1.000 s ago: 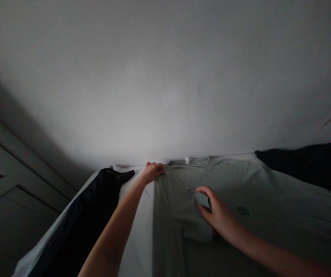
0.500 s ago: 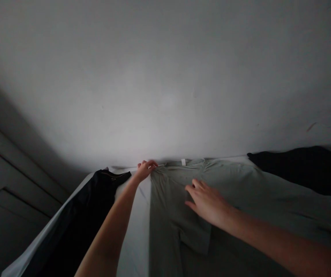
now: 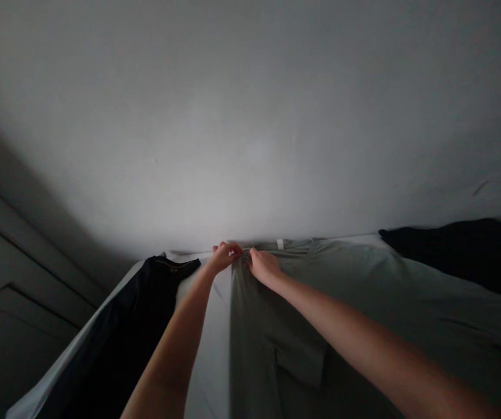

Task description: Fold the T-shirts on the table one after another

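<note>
A grey-green shirt (image 3: 355,291) lies spread out below the wall, with a small white label (image 3: 280,244) at its neckline. My left hand (image 3: 225,256) pinches the shirt's upper left edge, near the shoulder. Just to its right, my right hand (image 3: 264,266) has its fingers closed on the same gathered fabric. Between the two hands the cloth is bunched, and folds run down from it. One short sleeve lies folded over the front of the shirt.
A black garment (image 3: 145,326) lies to the left, and another dark garment (image 3: 459,256) to the right. White cloth (image 3: 210,349) shows underneath. A plain pale wall (image 3: 250,128) rises behind. At the far left stands a panelled door (image 3: 23,326).
My right hand has moved up and left from above the shirt's front to the shoulder edge and closed on the fabric. My left hand keeps its hold there.
</note>
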Demonstrator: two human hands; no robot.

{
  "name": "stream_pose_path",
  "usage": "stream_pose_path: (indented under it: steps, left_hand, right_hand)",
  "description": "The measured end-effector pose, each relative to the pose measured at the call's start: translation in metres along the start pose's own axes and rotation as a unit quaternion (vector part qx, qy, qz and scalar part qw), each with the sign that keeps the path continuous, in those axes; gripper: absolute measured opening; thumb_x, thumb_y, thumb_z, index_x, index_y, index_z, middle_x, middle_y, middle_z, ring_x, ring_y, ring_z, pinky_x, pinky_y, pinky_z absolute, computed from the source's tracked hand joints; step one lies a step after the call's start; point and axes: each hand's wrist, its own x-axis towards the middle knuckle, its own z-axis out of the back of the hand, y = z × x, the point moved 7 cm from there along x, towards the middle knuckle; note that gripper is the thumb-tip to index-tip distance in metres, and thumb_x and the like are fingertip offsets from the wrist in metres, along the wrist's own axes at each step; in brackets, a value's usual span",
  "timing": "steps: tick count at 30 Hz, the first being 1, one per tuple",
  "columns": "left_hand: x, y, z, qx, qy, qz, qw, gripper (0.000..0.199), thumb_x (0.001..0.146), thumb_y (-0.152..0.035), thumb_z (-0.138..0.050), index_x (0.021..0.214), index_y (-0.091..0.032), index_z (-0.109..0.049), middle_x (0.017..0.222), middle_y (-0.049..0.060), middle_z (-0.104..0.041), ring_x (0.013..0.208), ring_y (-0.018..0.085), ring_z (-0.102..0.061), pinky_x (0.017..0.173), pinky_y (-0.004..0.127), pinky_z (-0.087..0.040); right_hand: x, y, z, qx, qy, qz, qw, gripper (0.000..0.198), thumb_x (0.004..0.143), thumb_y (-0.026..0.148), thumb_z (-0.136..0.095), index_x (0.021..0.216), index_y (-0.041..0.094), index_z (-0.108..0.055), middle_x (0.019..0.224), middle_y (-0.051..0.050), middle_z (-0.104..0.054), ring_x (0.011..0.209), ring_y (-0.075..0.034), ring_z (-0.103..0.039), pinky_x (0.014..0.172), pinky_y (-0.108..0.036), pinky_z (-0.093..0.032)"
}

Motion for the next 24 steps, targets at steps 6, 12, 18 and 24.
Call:
stream_pose_path:
  steps: [6, 12, 18, 24]
  left_hand:
    - [-0.002, -0.002, -0.005, 0.014, 0.002, -0.010, 1.000, 0.024, 0.078, -0.015, -0.053, 0.090, -0.023, -0.072, 0.093, 0.003, -0.073, 0.098, 0.022, -0.059, 0.099, 0.046, -0.033]
    - [-0.003, -0.005, -0.003, 0.050, -0.007, -0.005, 0.999, 0.024, 0.080, -0.014, -0.054, 0.090, -0.026, -0.071, 0.095, 0.001, -0.072, 0.100, 0.021, -0.058, 0.096, 0.044, -0.035]
    - [-0.035, -0.042, 0.008, 0.127, -0.117, 0.029, 0.985, 0.030, 0.084, -0.010, -0.048, 0.106, -0.022, -0.065, 0.120, 0.010, -0.059, 0.113, 0.026, -0.052, 0.094, 0.042, -0.040]
    - [-0.080, -0.078, -0.025, 0.142, -0.081, -0.003, 0.986, 0.039, 0.091, -0.014, -0.038, 0.127, -0.016, -0.055, 0.132, 0.010, -0.059, 0.123, 0.022, -0.051, 0.108, 0.038, -0.039]
  right_hand:
    - [-0.010, -0.006, -0.001, -0.019, -0.012, -0.002, 1.000, 0.029, 0.098, 0.020, -0.034, 0.119, 0.013, -0.053, 0.110, -0.017, -0.069, 0.094, -0.026, -0.068, 0.074, -0.033, -0.050]
    - [-0.018, -0.006, 0.004, -0.030, -0.025, -0.006, 0.999, 0.032, 0.100, 0.034, -0.037, 0.116, 0.014, -0.056, 0.103, -0.019, -0.071, 0.093, -0.029, -0.068, 0.074, -0.036, -0.050]
    - [-0.056, -0.022, 0.024, -0.035, -0.035, -0.037, 0.998, 0.041, 0.094, 0.046, -0.049, 0.113, 0.010, -0.057, 0.099, -0.020, -0.071, 0.091, -0.032, -0.069, 0.071, -0.035, -0.049]
    - [-0.109, -0.061, 0.030, -0.066, -0.007, -0.057, 0.996, 0.033, 0.089, 0.046, -0.059, 0.099, 0.015, -0.062, 0.088, -0.013, -0.074, 0.083, -0.027, -0.070, 0.062, -0.029, -0.043]
